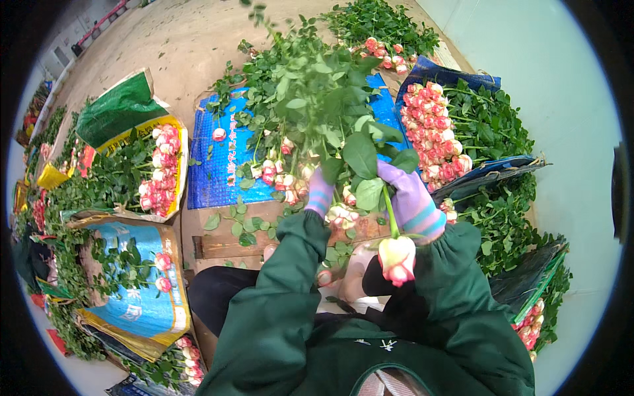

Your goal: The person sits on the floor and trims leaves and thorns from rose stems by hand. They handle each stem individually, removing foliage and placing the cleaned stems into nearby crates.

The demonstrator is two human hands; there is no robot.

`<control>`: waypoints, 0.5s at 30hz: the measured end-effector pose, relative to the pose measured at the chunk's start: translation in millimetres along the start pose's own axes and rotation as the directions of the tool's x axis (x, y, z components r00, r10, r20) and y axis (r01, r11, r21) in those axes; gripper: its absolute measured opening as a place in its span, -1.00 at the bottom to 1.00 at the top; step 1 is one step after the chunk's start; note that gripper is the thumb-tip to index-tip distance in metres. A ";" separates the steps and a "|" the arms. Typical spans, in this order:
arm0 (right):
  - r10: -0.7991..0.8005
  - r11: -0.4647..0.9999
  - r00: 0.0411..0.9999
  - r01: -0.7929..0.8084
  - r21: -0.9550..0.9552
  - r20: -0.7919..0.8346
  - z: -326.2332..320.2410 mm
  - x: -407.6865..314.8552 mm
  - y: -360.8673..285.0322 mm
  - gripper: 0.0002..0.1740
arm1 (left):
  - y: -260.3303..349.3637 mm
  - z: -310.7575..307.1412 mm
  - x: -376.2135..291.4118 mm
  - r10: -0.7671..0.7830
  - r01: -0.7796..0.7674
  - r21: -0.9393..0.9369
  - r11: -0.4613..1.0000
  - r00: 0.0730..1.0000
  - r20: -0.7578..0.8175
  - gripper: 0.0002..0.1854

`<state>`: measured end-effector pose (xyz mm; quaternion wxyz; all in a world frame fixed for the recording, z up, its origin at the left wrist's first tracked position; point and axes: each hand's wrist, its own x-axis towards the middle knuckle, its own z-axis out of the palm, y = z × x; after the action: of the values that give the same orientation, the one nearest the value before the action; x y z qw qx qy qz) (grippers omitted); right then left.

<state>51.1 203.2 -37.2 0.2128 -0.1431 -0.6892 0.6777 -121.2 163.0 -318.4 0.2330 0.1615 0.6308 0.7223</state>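
A pink-and-white rose [396, 260] hangs bloom-down towards my body, its leafy stem running up beside my right hand [410, 198], which wears a lilac glove with blue stripes and is closed around the stem, its fingertips partly behind leaves. My left hand [320, 190], gloved the same way, is by the lower leaves to the left; foliage hides its fingers, so its hold cannot be told. Beyond both hands lies a heap of cut roses [285, 180] with green stems, on a blue woven plastic sack [210, 173]. Some stems above the hands are blurred.
At the right, stacked roses [436, 133] lie in a dark blue sack [426, 69]. At the left, more roses lie in a green-and-yellow sack [116, 111] and on a light blue sack [133, 297]. A wooden board [228, 246] with loose leaves is before my feet; a pale wall [559, 99] stands right.
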 end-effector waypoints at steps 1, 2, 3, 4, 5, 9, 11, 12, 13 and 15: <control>-0.192 0.936 0.981 0.195 -0.294 0.037 -3.1 6.1 9.0 -0.71 | 9.7 -1.8 -9.2 -0.007 0.006 -0.026 1.000 0.999 -0.039 -0.70; 0.101 0.930 0.991 -0.064 0.361 -0.084 -0.4 15.1 20.3 -0.74 | 22.6 -3.7 -18.4 -0.062 0.058 -0.187 0.981 0.998 -0.016 -0.72; 0.178 0.935 0.977 -0.129 0.330 -0.121 2.0 23.9 29.7 -0.68 | 36.1 -5.5 -33.0 0.085 -0.086 -0.020 0.996 0.996 -0.025 -0.74; 0.286 0.951 0.921 -0.241 0.193 -0.263 6.8 34.3 37.9 -0.65 | 52.1 -6.6 -45.9 0.299 -0.296 0.118 0.948 0.954 -0.009 -0.76; 0.341 0.939 0.874 -0.332 0.086 -0.346 11.6 42.5 43.6 -0.60 | 67.7 -1.6 -61.9 0.094 -0.095 -0.017 0.995 0.995 -0.045 -0.78; 0.304 0.949 0.881 -0.314 0.034 -0.363 23.3 41.8 37.7 -0.54 | 125.0 10.6 -106.6 -0.211 0.145 -0.393 0.908 0.968 -0.132 -0.84; 0.279 0.959 0.917 -0.283 0.030 -0.284 19.5 24.3 20.0 -0.56 | 145.7 -1.9 -107.8 -0.249 0.186 -0.379 0.907 0.960 -0.124 -0.88; 0.046 0.997 0.951 -0.062 -0.043 -0.306 10.2 10.7 8.6 -0.60 | 152.7 -8.1 -105.2 -0.131 0.084 -0.381 0.921 0.986 -0.098 -0.90; 0.045 0.999 0.935 -0.049 -0.003 -0.353 1.0 2.8 -2.6 -0.64 | 157.9 -18.5 -103.4 -0.188 0.146 -0.381 0.913 0.979 -0.076 -0.86; -0.174 0.977 0.896 0.208 0.039 -0.409 -5.7 -5.5 -16.8 -0.65 | 161.5 -28.1 -102.6 -0.115 0.079 -0.478 0.875 0.992 -0.046 -0.86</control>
<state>60.2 204.8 -21.0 0.4213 -0.2026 -0.6130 0.6370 -71.4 68.6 -157.1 0.2783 0.0411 0.4500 0.8476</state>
